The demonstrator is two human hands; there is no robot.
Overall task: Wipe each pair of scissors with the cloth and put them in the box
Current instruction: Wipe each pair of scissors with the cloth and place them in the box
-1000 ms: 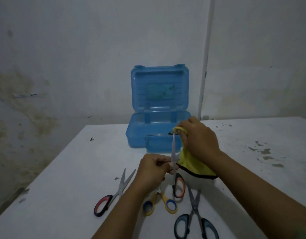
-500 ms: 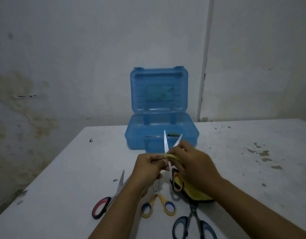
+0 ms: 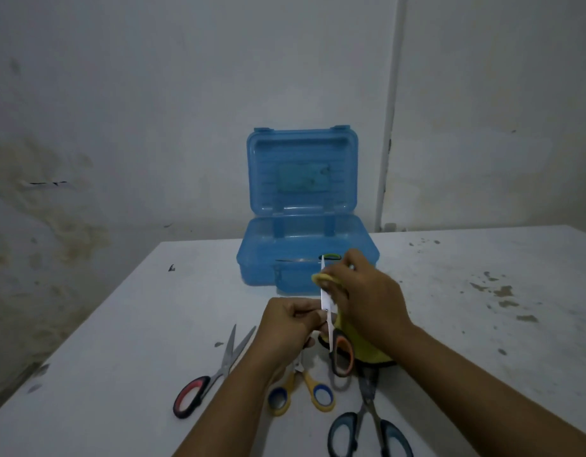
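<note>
My left hand [image 3: 286, 319] grips the orange-and-black-handled scissors [image 3: 341, 356] near the pivot, blades pointing up. My right hand [image 3: 367, 298] pinches the yellow cloth [image 3: 367, 352] around the upper part of a blade. Behind them the blue plastic box [image 3: 258, 258] stands with its lid up; a pair of scissors with a green-black handle [image 3: 331, 257] lies inside. On the table lie the red-handled scissors [image 3: 215, 374], the yellow-and-blue-handled scissors [image 3: 305, 389], partly under my left wrist, and the blue-black-handled scissors [image 3: 371, 420].
The white table [image 3: 136, 324] carries brown stains [image 3: 502, 291] at the right and a dark speck [image 3: 171, 268] at the left. Its left edge drops away beside a stained wall. A white pipe [image 3: 389, 127] runs down the wall behind the box.
My right hand slid the cloth down the blades to the pivot, the blades opened, and now the cloth is back up on a blade. My left hand kept its hold.
</note>
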